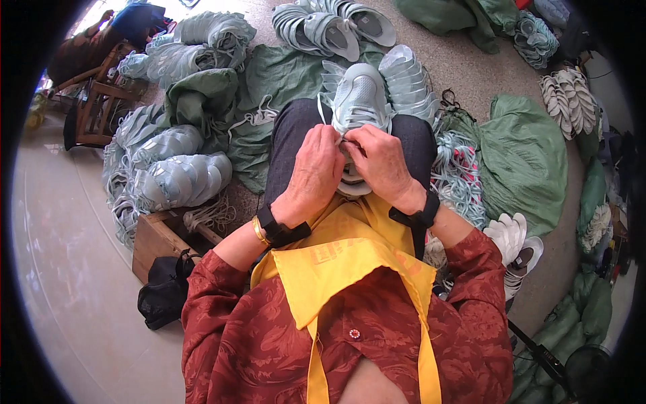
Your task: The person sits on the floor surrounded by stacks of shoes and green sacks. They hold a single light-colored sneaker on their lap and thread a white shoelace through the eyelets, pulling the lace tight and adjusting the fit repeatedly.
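Note:
A pale blue-grey sneaker upper lies across my lap, toe pointing away from me, between my dark trouser legs. Its light shoelace runs across the tongue area. Over the collar end my left hand is closed in a pinch, with the fingertips on the lace. Close against it, my right hand also pinches the lace with thumb and forefinger. The fingertips nearly meet and partly hide the lace and the eyelets. A loose lace end hangs on the left of the toe.
Stacks of pale uppers lie on the left and beyond my knees. At my right are a bundle of laces and a green cloth sack. A wooden box and a black bag stand at my left.

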Motion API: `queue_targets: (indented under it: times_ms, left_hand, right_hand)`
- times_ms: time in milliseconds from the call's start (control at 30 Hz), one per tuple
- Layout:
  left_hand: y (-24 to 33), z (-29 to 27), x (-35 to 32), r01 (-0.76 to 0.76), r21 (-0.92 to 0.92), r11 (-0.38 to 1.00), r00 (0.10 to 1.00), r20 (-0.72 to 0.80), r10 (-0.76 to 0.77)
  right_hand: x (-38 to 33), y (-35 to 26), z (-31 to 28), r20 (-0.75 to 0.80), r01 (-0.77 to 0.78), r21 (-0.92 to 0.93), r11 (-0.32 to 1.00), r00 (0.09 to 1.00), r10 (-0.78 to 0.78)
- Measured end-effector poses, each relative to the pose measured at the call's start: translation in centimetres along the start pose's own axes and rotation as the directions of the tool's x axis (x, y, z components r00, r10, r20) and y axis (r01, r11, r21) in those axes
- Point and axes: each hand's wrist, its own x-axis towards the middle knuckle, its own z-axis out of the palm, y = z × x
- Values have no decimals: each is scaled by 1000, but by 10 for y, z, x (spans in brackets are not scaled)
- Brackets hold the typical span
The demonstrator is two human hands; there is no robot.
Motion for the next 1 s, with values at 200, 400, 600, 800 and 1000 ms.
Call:
queue_targets:
  times_ms: [200, 400, 600, 800, 1000]
  left_hand:
    - [1, -2, 0, 0, 10, 1000, 1000, 4, 0]
    - [-1, -3, 1, -8, 3, 1000, 1000, 11, 8]
    - [4, -10, 4, 54, -52, 997, 999, 0, -54]
    - [6, -8, 17, 50, -71, 996, 998, -46, -53]
    - [-4, -4, 50, 164, -168, 972, 986, 4, -166]
  right_hand:
    - [1, 1, 2, -37, 25, 30, 999, 999, -24]
    - [-5, -1, -10, -1, 68, 71, 995, 998, -69]
    - [-34, -12, -66, 186, 22, 151, 988, 981, -50]
    - [-47, 1, -67, 170, -40, 194, 980, 985, 7]
    - [-48, 5, -53, 163, -12, 216, 976, 986, -24]
